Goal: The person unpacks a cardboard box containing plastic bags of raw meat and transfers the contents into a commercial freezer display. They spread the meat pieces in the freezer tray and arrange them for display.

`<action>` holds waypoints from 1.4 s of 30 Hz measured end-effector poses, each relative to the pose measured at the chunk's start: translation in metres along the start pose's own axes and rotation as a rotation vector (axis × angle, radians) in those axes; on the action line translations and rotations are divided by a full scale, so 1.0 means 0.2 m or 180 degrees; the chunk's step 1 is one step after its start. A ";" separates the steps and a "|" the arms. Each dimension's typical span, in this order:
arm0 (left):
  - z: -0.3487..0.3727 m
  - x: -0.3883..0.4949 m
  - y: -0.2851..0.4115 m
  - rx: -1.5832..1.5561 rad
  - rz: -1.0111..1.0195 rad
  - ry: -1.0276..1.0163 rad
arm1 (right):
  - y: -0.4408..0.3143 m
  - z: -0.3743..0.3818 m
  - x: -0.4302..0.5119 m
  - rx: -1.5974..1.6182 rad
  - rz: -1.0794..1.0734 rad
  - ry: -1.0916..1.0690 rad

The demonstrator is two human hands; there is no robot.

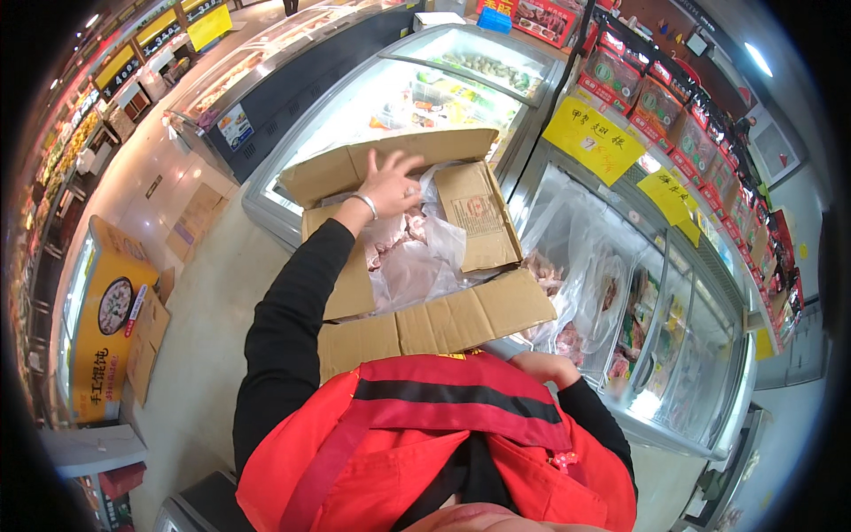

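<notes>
An opened cardboard box (465, 312) lies before me with its flaps spread, partly over a glass-topped chest freezer (266, 199). Inside are pale pink pieces of raw meat (415, 226) in a clear plastic liner (412, 266). My left hand (392, 186), with a silver bracelet on the wrist, is over the box's far left part, fingers spread and holding nothing. Near the box's right front corner is my right hand (545, 367), low beside my red apron (425, 459); its fingers are hidden by the box and apron, so its grip does not show.
At the right, a chest freezer (718, 425) holds meat and plastic bags (572, 246). Above it stand packaged goods (665, 106) and yellow handwritten signs (592, 139). A yellow display case (110, 319) and flattened cardboard (146, 339) are at the left, and a dark stool-like object (206, 502) at lower left.
</notes>
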State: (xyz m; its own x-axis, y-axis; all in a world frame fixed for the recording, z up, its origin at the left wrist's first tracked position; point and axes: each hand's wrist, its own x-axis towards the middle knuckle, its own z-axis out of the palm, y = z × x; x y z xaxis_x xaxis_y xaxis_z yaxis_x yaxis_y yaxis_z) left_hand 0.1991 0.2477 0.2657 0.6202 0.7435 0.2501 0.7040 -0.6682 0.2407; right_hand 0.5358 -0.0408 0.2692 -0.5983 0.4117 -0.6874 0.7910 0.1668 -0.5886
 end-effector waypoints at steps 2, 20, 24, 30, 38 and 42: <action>0.01 -0.02 0.04 -0.0250 0.0133 -0.0702 | -0.19 -0.15 -0.15 -0.0006 -0.0046 0.0023; 0.13 -0.71 0.35 -0.1461 -0.1130 0.1594 | -0.45 -0.67 0.52 -0.2097 -0.1116 0.1885; 0.11 -0.66 0.47 -0.0913 -0.1175 0.1491 | -0.23 -0.71 0.43 -0.1468 -0.0939 0.2492; 0.23 -0.80 0.51 -0.0065 -0.1182 -0.0347 | 0.02 -0.83 0.46 -0.2332 -0.1247 0.2605; 0.38 -0.76 0.54 0.0215 -0.1285 0.0182 | -0.13 -0.70 0.35 -0.2905 -0.0295 0.2286; 0.37 -0.76 0.52 0.0429 -0.1269 0.0075 | -0.22 -0.71 0.32 -0.3226 0.0230 0.2190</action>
State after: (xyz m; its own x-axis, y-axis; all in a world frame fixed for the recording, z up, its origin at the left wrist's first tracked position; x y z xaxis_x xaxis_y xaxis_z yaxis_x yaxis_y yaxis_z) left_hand 0.2031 0.0672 0.1837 0.2831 0.9413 0.1841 0.9272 -0.3177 0.1985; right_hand 0.4810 0.1056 0.3112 -0.5997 0.7848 -0.1563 0.7448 0.6188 0.2498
